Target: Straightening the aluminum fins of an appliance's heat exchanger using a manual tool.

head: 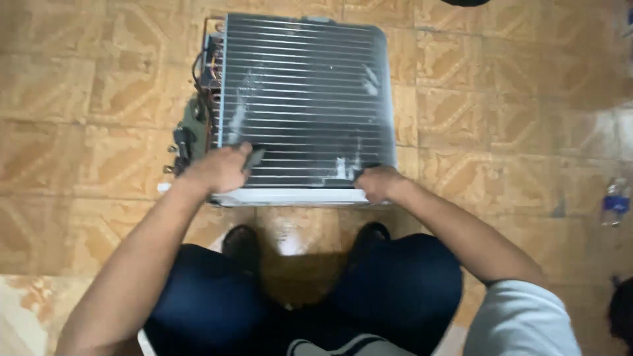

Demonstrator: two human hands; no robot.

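An air-conditioner unit [306, 99] lies on the tiled floor with its dark finned coil facing up and a white casing edge [290, 196] toward me. My left hand [221, 168] grips the near-left corner of the unit, fingers curled over the fins. My right hand [379, 182] clasps the near-right corner at the white edge. Copper pipes and wiring [201, 86] show along the unit's left side. White smears mark several spots on the fins.
My knees in dark trousers [395, 277] and dark shoes [241, 240] are just below the unit. A small blue-and-clear object [616, 201] lies at the right edge. A pale patch of floor [26, 310] sits at lower left.
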